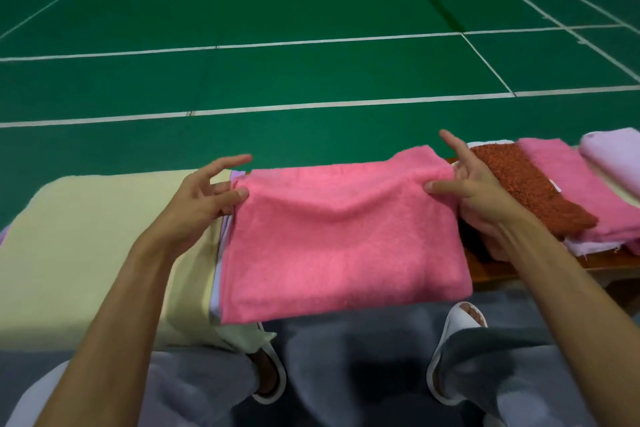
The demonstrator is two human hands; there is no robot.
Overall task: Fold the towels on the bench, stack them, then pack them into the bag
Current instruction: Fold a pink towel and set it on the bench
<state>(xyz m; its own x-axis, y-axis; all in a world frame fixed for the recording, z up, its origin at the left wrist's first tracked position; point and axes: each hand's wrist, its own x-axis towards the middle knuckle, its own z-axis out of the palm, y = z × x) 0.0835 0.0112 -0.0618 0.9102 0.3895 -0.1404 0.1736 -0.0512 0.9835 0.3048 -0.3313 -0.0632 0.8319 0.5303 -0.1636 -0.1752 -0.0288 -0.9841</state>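
A pink towel [343, 239] lies folded across the middle of the bench, its front edge hanging toward me. My left hand [204, 196] pinches its far left corner between thumb and fingers, the other fingers spread. My right hand [474, 187] pinches the far right corner the same way. Under the pink towel a lilac edge [216, 291] shows, on top of a pale yellow towel [97, 253] spread to the left. To the right lie a rust-red towel [523, 184], another pink towel [581, 191] and a lilac towel [616, 156]. No bag is in view.
The wooden bench [588, 267] shows bare only at the right front. Beyond it stretches a green court floor [311, 3] with white lines. Below are my grey trousers [346, 357] and white slippers [460, 319].
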